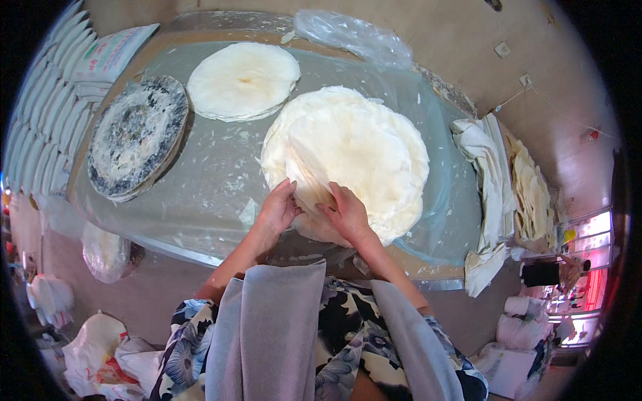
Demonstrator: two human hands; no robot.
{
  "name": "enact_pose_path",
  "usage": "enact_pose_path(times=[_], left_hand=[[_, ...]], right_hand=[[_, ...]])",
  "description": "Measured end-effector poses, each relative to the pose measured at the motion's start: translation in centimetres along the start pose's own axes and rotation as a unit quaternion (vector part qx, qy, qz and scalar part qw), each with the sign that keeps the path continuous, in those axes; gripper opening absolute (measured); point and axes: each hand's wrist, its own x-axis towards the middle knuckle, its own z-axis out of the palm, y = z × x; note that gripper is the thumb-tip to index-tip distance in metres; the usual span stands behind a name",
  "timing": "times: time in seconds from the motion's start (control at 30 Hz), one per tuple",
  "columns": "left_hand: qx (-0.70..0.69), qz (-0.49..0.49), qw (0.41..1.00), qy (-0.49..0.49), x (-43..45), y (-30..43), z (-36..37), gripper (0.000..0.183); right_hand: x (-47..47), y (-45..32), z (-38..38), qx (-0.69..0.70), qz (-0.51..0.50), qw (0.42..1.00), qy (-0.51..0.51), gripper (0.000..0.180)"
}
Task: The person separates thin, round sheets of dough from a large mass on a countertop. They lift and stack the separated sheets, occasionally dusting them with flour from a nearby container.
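Observation:
A big stack of thin, pale round dough sheets [361, 145] lies on the plastic-covered table in front of me. My left hand [281, 205] pinches the edge of a thin, translucent sheet [308, 173] at the stack's lower left. Across from it, my right hand [345, 210] grips the same sheet, which is lifted and creased between the two. Behind and to the left is a neater stack of round sheets [243, 80]. At the far left of the table rests a round dark board [138, 135] coated with flaky white residue.
Crumpled clear plastic [356, 37] lies along the back edge. A folded pale cloth [484, 165] hangs at the right end, beside stacked dry sheets [529, 195]. Filled sacks [50, 110] are piled at the left. Bags [100, 351] stand on the floor. A person [572, 273] is far off right.

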Motion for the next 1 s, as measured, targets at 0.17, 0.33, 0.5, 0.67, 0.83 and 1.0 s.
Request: enact_pose_path(times=[0.17,0.33,0.5,0.67,0.83,1.0], left_hand=[[-0.019,0.025,0.999,-0.043,0.6,-0.7,-0.8,0.042],[0.011,0.014,0.999,-0.044,0.9,-0.8,-1.2,0.04],[0.019,0.01,1.0,-0.019,0.8,-0.7,-0.4,0.038],[0.014,0.018,1.0,-0.004,1.0,-1.2,-1.1,0.035],[0.0,0.012,1.0,0.013,0.8,-1.4,-1.3,0.035],[-0.023,0.025,0.998,-0.059,1.3,-2.1,-3.2,0.04]], right_hand=[[0.1,-2.0,0.4,-0.078,-0.02,0.997,0.016,0.055],[0.7,-2.7,0.7,-0.068,0.004,0.998,0.006,0.059],[1.1,-2.6,0.4,-0.084,0.011,0.996,-0.011,0.054],[2.7,-2.3,-0.2,-0.109,-0.031,0.994,0.002,0.05],[3.7,-3.9,-2.5,-0.14,-0.107,0.984,0.012,0.044],[2.2,-3.2,1.5,-0.064,-0.1,0.992,-0.052,0.04]])
